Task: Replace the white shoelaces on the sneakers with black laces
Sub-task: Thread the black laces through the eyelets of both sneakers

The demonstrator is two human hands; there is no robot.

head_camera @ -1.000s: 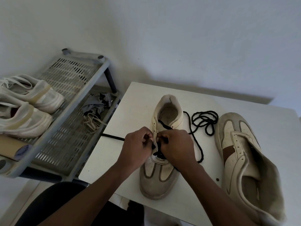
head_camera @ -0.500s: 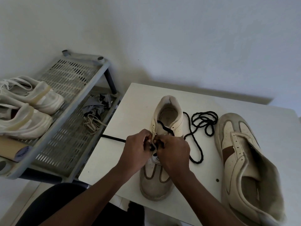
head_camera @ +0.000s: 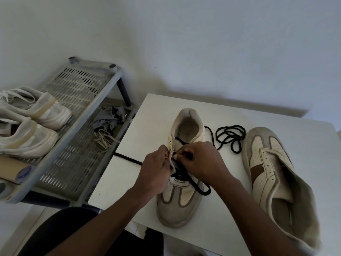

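cream low-top sneaker [head_camera: 181, 197]: smooth leather-like panels, matt grey suede-like toe band, scuffed. black braided cord lace [head_camera: 230, 134]: rough, matt weave. white flat bench [head_camera: 276, 117]: smooth, matt. grey perforated shoe rack [head_camera: 77, 89]: dull plastic look. pair of white sneakers [head_camera: 36, 111] on rack: soft mesh cloth, yellowed rubbery strips. brown tube [head_camera: 11, 168]: matt cardboard.

— Where are the hands?
— Both are at the cream and grey leather sneaker [head_camera: 180, 204] on the white rectangular table [head_camera: 203, 106]. The left hand [head_camera: 154, 174] pinches its eyelet edge, and the right hand [head_camera: 201, 163] pinches the black braided lace [head_camera: 236, 147] there.
— And the rest of the lace?
— It's coiled (loosely) between the heel and the second cream and brown sneaker [head_camera: 273, 172].
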